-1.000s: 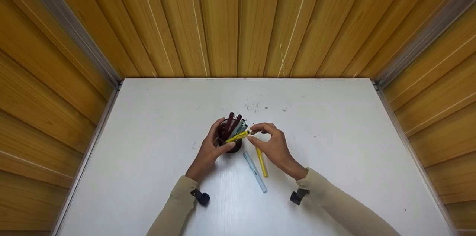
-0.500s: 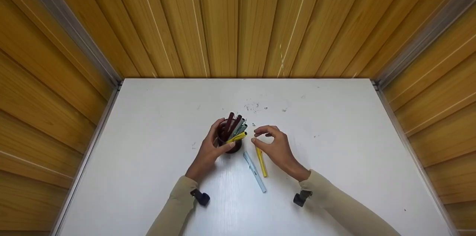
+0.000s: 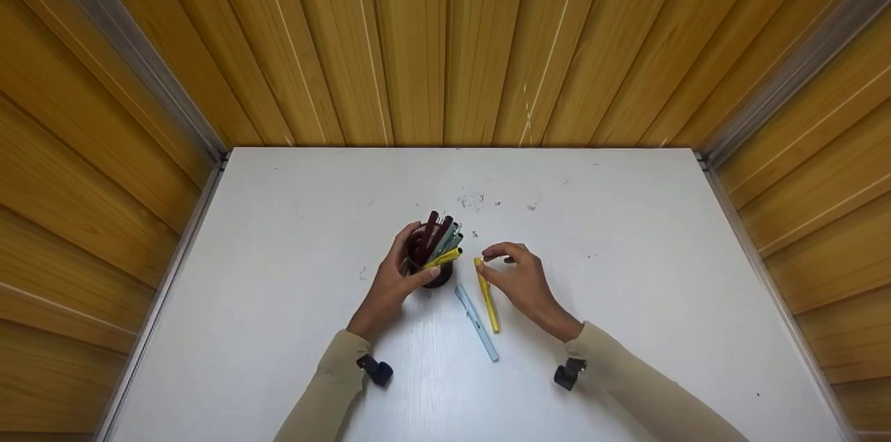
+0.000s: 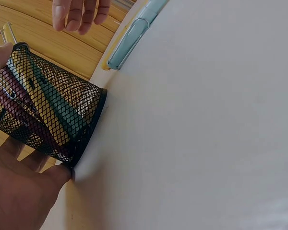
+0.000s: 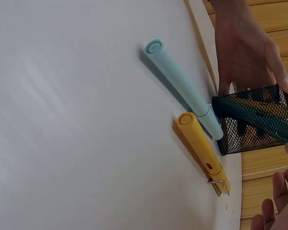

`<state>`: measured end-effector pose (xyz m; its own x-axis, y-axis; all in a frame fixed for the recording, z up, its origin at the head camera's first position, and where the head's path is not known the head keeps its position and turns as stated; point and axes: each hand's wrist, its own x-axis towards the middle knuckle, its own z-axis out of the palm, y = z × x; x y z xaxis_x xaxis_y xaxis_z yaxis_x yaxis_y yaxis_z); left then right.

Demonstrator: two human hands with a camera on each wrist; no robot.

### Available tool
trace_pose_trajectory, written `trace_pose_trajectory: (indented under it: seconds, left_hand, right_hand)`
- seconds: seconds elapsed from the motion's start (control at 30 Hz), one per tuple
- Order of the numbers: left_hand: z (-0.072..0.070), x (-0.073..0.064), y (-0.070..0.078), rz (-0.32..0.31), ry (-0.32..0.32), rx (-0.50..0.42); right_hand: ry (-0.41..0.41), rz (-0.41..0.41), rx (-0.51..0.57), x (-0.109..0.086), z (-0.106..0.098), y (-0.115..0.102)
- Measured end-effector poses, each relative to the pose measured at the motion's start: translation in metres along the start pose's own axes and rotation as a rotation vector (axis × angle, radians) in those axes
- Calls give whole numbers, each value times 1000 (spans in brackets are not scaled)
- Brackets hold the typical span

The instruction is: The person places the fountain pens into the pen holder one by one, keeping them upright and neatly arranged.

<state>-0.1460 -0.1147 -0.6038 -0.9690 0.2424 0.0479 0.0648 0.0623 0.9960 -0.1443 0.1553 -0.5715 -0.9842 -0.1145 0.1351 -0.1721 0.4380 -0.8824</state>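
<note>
My left hand point(image 3: 393, 278) grips a black mesh pen holder point(image 4: 53, 103) round its side, thumb near the rim. Inside it several pens lean: dark red pens point(image 3: 433, 237), grey-green pens point(image 3: 449, 240) and a yellow pen point(image 3: 444, 257). On the table to its right lie a light blue pen point(image 5: 177, 79) and a second yellow pen point(image 5: 201, 146), side by side. My right hand point(image 3: 518, 282) hovers by the far end of that yellow pen, thumb and fingers apart. In the right wrist view its fingers point(image 5: 278, 199) show nothing between them and the thumb.
The white table point(image 3: 292, 219) carries dark specks and smudges point(image 3: 471, 201) beyond the pen holder. Yellow wood-look panels point(image 3: 418, 45) stand behind it and on both sides. A small black camera point(image 3: 376, 369) sits on each wrist.
My right hand has drawn back from the pen holder and come down to the right, beside the loose yellow pen. The yellow pen in the holder has slid slightly deeper. My left hand stays put.
</note>
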Motion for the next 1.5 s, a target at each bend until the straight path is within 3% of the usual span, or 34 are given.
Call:
trace_pose_trajectory:
  seconds: [0.67, 1.17, 1.5]
  left_hand:
    - [0, 0, -1, -12, 14, -3]
    - [-2, 0, -1, -5, 11, 13]
    - [-3, -1, -2, -6, 8, 7]
  right_hand:
    - [-65, -10, -73, -5, 2, 21]
    - [-58, -24, -117, -5, 7, 31]
    - [-61, -134, -203, -7, 10, 40]
